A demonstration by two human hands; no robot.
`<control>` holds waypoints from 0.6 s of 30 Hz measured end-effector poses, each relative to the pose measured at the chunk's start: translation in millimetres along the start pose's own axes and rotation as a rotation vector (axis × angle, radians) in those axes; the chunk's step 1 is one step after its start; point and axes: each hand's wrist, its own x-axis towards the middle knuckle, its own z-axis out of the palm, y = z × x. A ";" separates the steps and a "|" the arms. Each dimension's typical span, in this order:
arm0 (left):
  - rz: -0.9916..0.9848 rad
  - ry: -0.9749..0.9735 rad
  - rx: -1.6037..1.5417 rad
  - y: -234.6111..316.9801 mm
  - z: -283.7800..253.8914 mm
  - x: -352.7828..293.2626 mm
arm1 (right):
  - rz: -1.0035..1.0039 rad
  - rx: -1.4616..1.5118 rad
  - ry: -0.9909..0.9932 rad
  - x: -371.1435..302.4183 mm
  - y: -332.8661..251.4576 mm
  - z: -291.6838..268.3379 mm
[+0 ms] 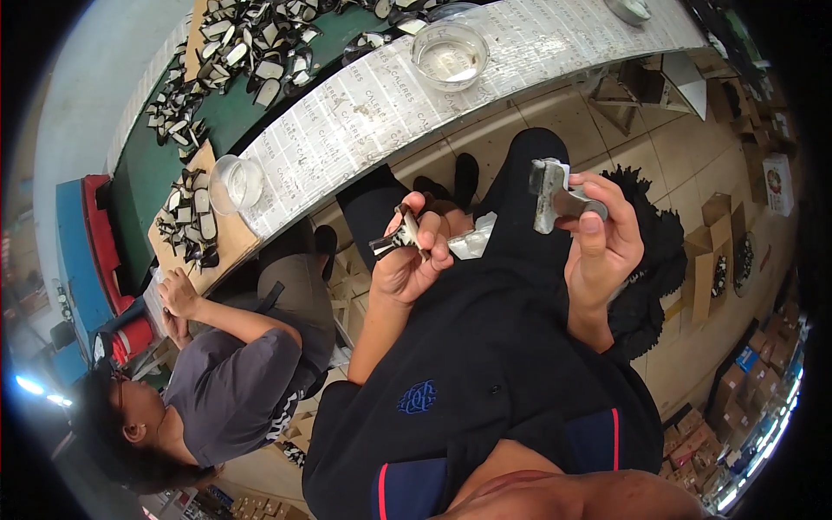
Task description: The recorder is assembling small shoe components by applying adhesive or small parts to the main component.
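Note:
My left hand is closed around a small black shoe heel with a pale face, held up above my lap. To its right, my right hand grips a short tool with a wide, grey-crusted head and a smooth dark grey handle. The tool's kind is hard to make out. Heel and tool are well apart. A white, crumpled sheet or rag lies on my lap between the hands. On the bench ahead, many similar shoe heels are heaped.
The paper-covered bench edge curves across in front, bearing a clear bowl and another clear container. A co-worker sits at my left, hands at the bench. Black cloth and a cardboard box are on the right.

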 end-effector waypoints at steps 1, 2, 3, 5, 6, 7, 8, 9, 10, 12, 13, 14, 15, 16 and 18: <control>0.002 0.004 0.005 -1.1 -1.6 0.2 | 0.003 0.005 0.000 -1.5 2.4 -4.2; -0.002 -0.043 -0.031 -1.5 -4.0 0.2 | -0.022 -0.072 -0.043 -3.0 5.0 -9.5; -0.006 -0.090 -0.067 -1.2 -4.9 -0.4 | -0.049 -0.149 -0.085 -4.0 6.4 -12.3; -0.060 -0.037 -0.082 1.2 -2.7 -1.8 | -0.044 -0.161 -0.095 -5.5 6.0 -12.8; -0.052 -0.082 -0.095 -0.8 -4.0 -1.0 | -0.043 -0.178 -0.108 -6.3 4.8 -12.9; -0.043 -0.129 -0.107 -1.6 -4.8 -0.9 | -0.042 -0.174 -0.107 -7.3 2.6 -9.8; -0.043 -0.128 -0.106 -1.0 -6.7 -2.2 | -0.021 -0.122 -0.084 -8.6 -0.8 -3.7; 0.012 -0.097 -0.028 -0.4 -9.7 -4.2 | 0.000 -0.070 -0.062 -9.2 -3.7 1.7; 0.066 -0.067 0.046 -1.3 -7.9 -1.4 | -0.128 -0.125 -0.100 -4.7 -3.8 4.9; 0.108 0.123 0.293 -0.9 -3.0 0.7 | -0.194 -0.267 -0.217 -5.7 -13.1 2.4; 0.148 0.312 0.543 0.8 -0.3 3.6 | -0.275 -0.284 -0.267 -3.0 -14.4 7.2; 0.124 0.295 0.678 4.8 -4.6 5.2 | -0.279 -0.331 -0.356 -1.7 -19.4 9.3; 0.141 0.346 0.784 1.8 -8.1 9.4 | -0.296 -0.356 -0.406 -2.9 -18.1 14.6; 0.143 0.310 0.854 0.6 -5.9 11.8 | -0.358 -0.418 -0.454 -2.1 -18.6 21.0; 0.146 0.263 0.921 -3.4 -1.9 13.2 | -0.427 -0.487 -0.499 -2.7 -15.4 28.2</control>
